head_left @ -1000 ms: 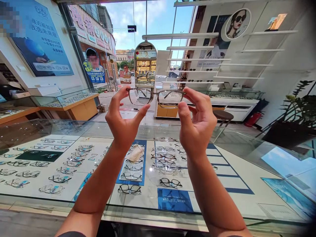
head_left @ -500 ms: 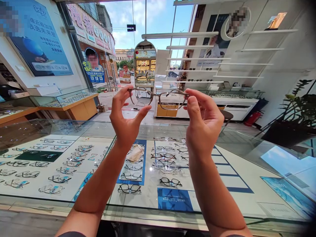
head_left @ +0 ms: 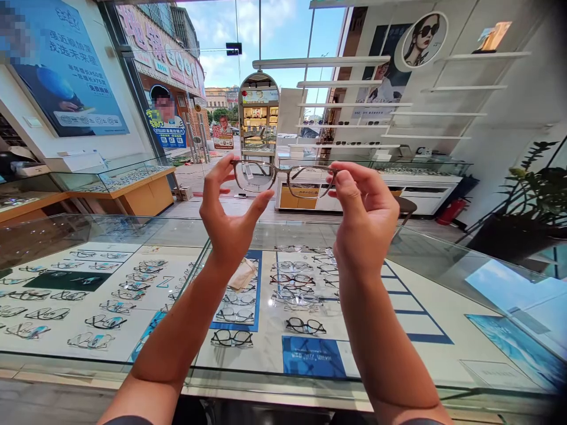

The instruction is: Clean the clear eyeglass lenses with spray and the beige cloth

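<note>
Right hand [head_left: 365, 215] and glasses [head_left: 282, 169] have shifted rightward, thumb and fingers pinching one hinge, left hand [head_left: 227, 212] fingers holding other corner, thumb spread; lifted above glass counter [head_left: 248, 379], seemingly mid-handling, not yet set down.

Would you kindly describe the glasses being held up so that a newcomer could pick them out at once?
Start at the long glass counter that spans the foreground. Above it, between the raised left hand and right hand, are thin, dark-rimmed glasses. Unlike the pairs laid out in the counter, these are held up in the air.
</note>
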